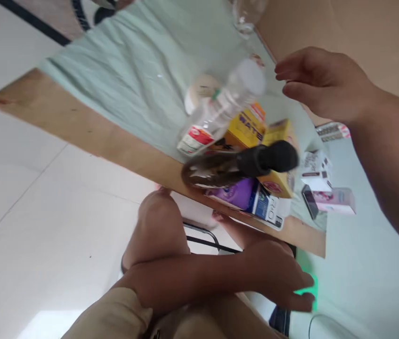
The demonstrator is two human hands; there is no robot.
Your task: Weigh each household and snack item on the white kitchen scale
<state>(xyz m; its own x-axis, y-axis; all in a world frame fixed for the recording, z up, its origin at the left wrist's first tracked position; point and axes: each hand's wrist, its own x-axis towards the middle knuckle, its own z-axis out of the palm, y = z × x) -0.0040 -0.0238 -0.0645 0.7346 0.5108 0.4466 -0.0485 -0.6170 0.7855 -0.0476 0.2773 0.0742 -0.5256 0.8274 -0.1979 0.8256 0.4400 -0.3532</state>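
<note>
My right hand [319,80] hovers over the table with its fingers apart and holds nothing. It is nearest to the white cap of a clear plastic bottle [220,108] that lies tilted and blurred over a yellow box [247,129]. A dark bottle with a black cap [241,165] lies just below it. My left hand [280,280] rests low by the table's edge, fingers spread flat, its fingertips on a small green glowing object [308,288]. My left forearm crosses over my lap.
The table [121,146] has a brown edge and a pale green cloth. On it lie a second yellow box [280,181], a purple packet [234,193], a blue and white box [268,207], white boxes [314,167], a pink box [337,200] and a clear glass [247,16]. My knee [160,221] is under the edge.
</note>
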